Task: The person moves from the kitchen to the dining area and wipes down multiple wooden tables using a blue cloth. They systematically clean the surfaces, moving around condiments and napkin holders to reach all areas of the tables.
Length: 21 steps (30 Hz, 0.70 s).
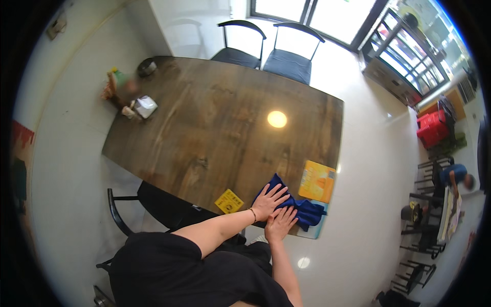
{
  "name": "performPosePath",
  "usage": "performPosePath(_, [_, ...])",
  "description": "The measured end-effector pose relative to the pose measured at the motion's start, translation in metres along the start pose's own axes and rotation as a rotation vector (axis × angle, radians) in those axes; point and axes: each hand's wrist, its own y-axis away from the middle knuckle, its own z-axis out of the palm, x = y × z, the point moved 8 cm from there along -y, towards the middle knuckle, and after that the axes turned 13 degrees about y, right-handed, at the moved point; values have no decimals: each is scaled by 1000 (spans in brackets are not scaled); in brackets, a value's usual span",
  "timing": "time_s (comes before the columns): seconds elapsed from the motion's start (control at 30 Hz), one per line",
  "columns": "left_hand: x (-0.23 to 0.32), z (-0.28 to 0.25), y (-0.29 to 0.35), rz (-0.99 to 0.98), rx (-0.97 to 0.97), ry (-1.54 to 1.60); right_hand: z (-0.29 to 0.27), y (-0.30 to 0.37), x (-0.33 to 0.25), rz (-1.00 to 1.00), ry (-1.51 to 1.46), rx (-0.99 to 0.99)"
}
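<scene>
A dark blue cloth (310, 212) lies crumpled near the table's front right corner. My left hand (269, 201) rests flat on it, fingers stretched out and slightly apart; a thin bracelet is round that wrist. Just nearer to me, my right hand (281, 224) also presses on the cloth with its fingers extended, the two hands almost touching. Beyond the cloth lies an orange-yellow booklet (317, 181). Part of a light blue flat item (314, 231) shows from under the cloth. To the left of my hands is a small yellow square card (228, 201) at the table edge.
The brown wooden table (220, 123) carries a white tissue pack (146, 106) and a dark round container (147, 67) at its far left. Black chairs (287, 64) stand beyond it; another chair (158, 204) is at the near left. A person (454, 176) sits far right.
</scene>
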Motion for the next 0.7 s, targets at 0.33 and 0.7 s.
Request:
performPosePath(0.33, [-233,-168,189,-693,259,-286,13,-38,-329,-862,-306,-180])
performPosePath(0.7, [-397,-293,308,-1069,365,-405,12,-56,-556,-1201,-235,-298])
